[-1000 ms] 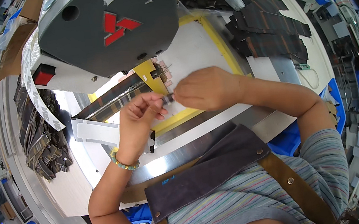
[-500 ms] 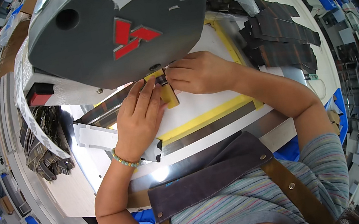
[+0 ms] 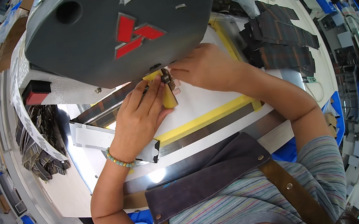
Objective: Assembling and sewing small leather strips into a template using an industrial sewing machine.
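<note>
Touching yellow strip (image 3: 169,99), L hand (image 3: 138,119) is lying outstretched over it; R hand (image 3: 205,69) is curling alongside, can't tell if gripping; zip cloth (image 3: 106,109) is lying left of L hand

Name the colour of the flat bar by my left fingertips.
The flat bar is yellow; see head view.

Dark grey on the machine (image 3: 86,47), and there's a bright red emblem (image 3: 125,28)! Yellow on the plate (image 3: 169,98), yellow again on the tape (image 3: 207,119). Dark plaid with rusty orange lines across the fabric (image 3: 284,31); the counter (image 3: 66,191), pale cream. Fine multicoloured stripes over the grey shirt (image 3: 226,200), dusky purple apron (image 3: 205,173), brown straps (image 3: 278,175), green-and-gold bracelet (image 3: 120,163)!
</note>
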A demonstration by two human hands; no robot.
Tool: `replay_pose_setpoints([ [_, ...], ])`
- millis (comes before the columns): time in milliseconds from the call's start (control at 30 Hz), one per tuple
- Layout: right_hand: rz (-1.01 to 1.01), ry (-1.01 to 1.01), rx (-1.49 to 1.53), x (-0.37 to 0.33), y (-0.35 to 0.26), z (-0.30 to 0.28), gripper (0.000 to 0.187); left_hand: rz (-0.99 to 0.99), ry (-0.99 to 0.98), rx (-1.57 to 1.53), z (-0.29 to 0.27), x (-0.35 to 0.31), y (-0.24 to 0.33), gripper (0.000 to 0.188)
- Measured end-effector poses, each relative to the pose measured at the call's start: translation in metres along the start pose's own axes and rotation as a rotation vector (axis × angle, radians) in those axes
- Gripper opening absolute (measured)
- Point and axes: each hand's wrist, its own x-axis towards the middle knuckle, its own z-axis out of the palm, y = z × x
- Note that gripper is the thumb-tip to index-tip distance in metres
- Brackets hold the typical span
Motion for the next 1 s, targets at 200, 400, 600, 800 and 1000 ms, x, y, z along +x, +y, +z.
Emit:
replay_pose_setpoints([
  [200,0.107,0.01,0.199,-0.015,-0.02,0.002,0.026,-0.022,0.033,-0.122,0.005,0.0,-0.005,0.065],
  [400,0.106,0.033,0.169,-0.026,-0.024,0.016,0.032,-0.08,0.032,-0.116,0.004,0.0,-0.002,0.064],
  [600,0.118,0.021,0.196,-0.027,-0.022,0.016,0.033,-0.12,0.073,-0.051,0.004,-0.007,0.002,0.067],
  [800,0.133,0.068,0.229,-0.027,-0.022,0.019,0.03,-0.043,0.01,0.017,0.005,-0.006,0.001,0.066],
  [1000,0.134,0.079,0.212,-0.026,-0.025,0.018,0.028,-0.046,-0.01,0.02,0.006,-0.006,0.005,0.065],
])
